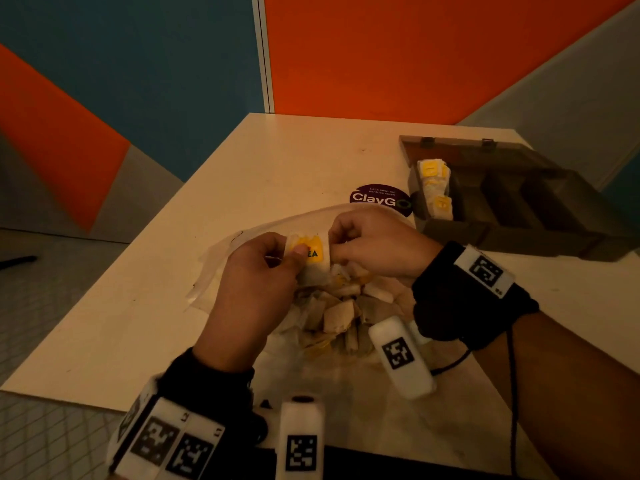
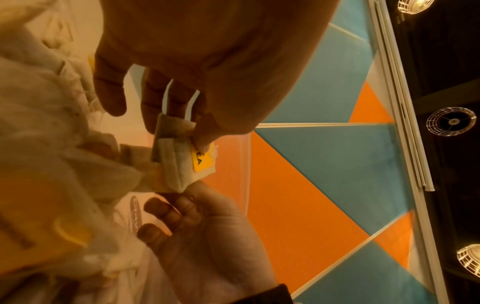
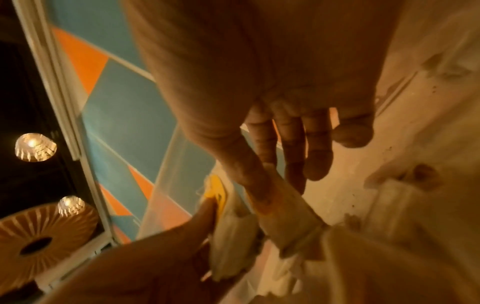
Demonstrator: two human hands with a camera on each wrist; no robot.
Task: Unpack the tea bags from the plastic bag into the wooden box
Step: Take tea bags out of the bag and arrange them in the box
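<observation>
Right above the open mouth of the clear plastic bag [image 1: 221,268], both hands meet on a small bundle of tea bags [image 1: 310,254] with a yellow tag facing up. On the head view the left hand [image 1: 256,289] has its thumb pressed on the tag and its fingers curled behind the bundle, pinching it from the left side; the left wrist view shows the same bundle [image 2: 179,164] caught between the thumb tip and the fingers. The right hand [image 1: 374,244] pinches the bundle's right edge with thumb and forefinger, its other fingers loosely curled. From the right wrist view, the thumb lies along the paper of the bundle [image 3: 233,230], while the remaining fingers [image 3: 317,144] hang fairly straight and hold nothing. Below the hands, a loose heap of tea bags [image 1: 339,313] fills the plastic bag, which lies on the pale table [image 1: 138,306] close to the person. The wooden box [image 1: 512,202] sits open at the far right of the table, well apart from the hands, its lid folded back. Its leftmost compartment holds a row of tea bags [image 1: 434,188] standing on edge with yellow tags showing; the other compartments look dark. A round purple sticker [image 1: 377,199] reading "ClayGo" lies on the table between the plastic bag and the box.
</observation>
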